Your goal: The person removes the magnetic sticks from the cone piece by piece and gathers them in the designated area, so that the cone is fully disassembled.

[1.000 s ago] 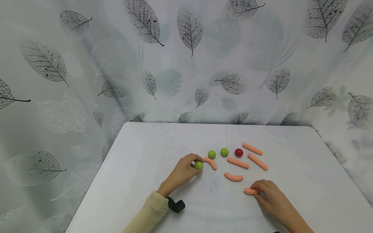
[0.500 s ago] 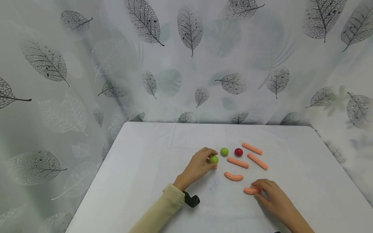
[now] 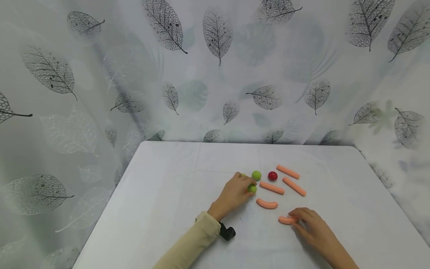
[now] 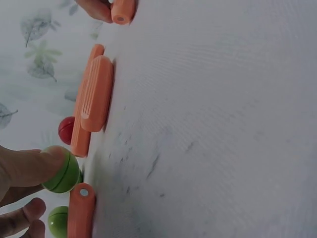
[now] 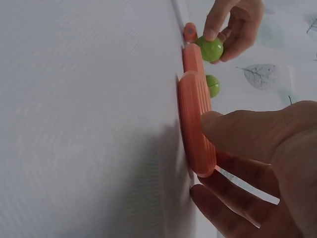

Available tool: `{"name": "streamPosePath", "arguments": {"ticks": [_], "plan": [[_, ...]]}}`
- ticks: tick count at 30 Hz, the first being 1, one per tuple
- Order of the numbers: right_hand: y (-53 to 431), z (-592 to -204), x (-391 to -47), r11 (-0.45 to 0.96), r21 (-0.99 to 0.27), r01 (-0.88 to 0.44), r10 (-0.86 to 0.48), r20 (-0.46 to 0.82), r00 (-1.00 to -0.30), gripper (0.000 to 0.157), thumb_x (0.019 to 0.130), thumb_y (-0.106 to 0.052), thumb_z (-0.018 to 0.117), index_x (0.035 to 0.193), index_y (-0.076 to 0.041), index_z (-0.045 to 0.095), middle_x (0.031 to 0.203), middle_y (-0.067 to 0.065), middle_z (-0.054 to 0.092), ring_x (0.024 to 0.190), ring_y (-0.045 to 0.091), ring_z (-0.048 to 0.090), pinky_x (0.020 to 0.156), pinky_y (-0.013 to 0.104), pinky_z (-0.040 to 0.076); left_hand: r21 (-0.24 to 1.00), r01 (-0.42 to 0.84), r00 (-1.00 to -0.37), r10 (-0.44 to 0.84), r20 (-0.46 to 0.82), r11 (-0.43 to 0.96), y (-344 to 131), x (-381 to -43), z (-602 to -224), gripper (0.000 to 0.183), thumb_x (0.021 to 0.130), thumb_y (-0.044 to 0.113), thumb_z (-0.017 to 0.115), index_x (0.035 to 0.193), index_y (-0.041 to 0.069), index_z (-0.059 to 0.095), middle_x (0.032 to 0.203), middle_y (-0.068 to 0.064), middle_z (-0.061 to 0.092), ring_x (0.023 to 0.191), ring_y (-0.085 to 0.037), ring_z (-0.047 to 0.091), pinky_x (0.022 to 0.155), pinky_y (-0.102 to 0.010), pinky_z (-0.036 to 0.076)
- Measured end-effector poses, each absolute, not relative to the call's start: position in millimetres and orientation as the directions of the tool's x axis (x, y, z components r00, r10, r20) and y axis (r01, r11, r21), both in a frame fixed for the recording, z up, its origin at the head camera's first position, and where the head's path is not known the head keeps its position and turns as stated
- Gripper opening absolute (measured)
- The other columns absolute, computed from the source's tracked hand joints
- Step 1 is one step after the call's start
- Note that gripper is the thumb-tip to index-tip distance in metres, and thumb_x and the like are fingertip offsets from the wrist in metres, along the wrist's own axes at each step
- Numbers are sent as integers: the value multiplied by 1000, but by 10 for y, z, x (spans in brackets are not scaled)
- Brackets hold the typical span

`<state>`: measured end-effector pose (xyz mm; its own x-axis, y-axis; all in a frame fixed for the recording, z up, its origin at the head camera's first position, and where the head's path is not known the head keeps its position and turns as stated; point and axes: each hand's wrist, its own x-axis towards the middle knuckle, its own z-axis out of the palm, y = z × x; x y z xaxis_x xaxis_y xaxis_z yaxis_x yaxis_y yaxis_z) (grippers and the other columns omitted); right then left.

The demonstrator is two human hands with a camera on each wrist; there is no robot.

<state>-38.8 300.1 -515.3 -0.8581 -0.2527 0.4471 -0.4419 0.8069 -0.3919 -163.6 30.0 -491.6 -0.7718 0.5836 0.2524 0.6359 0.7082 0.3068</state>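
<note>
My left hand (image 3: 236, 192) pinches a grooved green ball (image 3: 252, 189) between thumb and fingers, low over the white table. The left wrist view shows this green ball (image 4: 64, 171) just above the end of an orange stick (image 4: 81, 213), which has a silvery disc; whether they touch I cannot tell. Another green ball (image 4: 58, 221) sits behind that stick. My right hand (image 3: 310, 227) pinches a short curved orange stick (image 3: 285, 220) that lies on the table. In the right wrist view, the thumb presses on the ribbed side of this stick (image 5: 195, 124), with fingers behind it.
A second curved orange stick (image 3: 267, 204) lies between the hands. Farther back are a green ball (image 3: 256, 175), a red ball (image 3: 273, 176) and straight orange sticks (image 3: 271, 188). A leaf-patterned curtain (image 3: 188, 123) hangs behind the table. A black device (image 3: 227, 233) is on the left wrist.
My left hand has moved right with the green ball, past the curved orange stick that showed beside it earlier and is now hidden in the head view. My right hand has stayed in place.
</note>
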Motion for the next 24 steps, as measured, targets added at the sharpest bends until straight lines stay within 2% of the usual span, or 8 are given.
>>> {"name": "streamPosePath", "arguments": {"ticks": [9, 15, 20, 24], "plan": [[2944, -5188, -418, 822, -379, -424, -243, 442, -864, 36, 74, 0, 90, 98, -21, 74, 103, -11, 71, 93, 10, 63, 90, 3, 38, 322, 627, -779, 581, 237, 709, 302, -1629, -4946, 18, 93, 23, 80, 110, 22, 75, 113, 7, 76, 108, -15, 59, 93, -24, 54], [2919, -5170, -447, 829, -348, -438, -256, 460, -850, 38, 73, 1, 90, 102, -18, 75, 106, -8, 72, 95, 13, 64, 90, 10, 44, 312, 646, -763, 590, 263, 696, 240, -1596, -4936, 17, 94, 22, 78, 111, 21, 75, 111, 8, 76, 105, -13, 59, 92, -23, 52], [2968, -5098, -449, 833, -366, -414, -236, 441, -866, 40, 73, 4, 88, 104, -17, 75, 109, -6, 72, 98, 16, 64, 84, 13, 49, 279, 674, -738, 602, 305, 685, 69, -1561, -4880, 22, 92, 16, 79, 114, 20, 74, 115, 7, 74, 106, -14, 61, 93, -24, 53], [3094, -5010, -406, 828, -425, -366, -199, 388, -900, 39, 78, 7, 83, 109, -16, 74, 113, -5, 71, 106, 5, 60, 82, 12, 52, 287, 679, -732, 597, 327, 675, -151, -1518, -4816, 25, 93, 15, 79, 117, 21, 73, 120, 6, 72, 109, -15, 62, 95, -27, 54]]}}
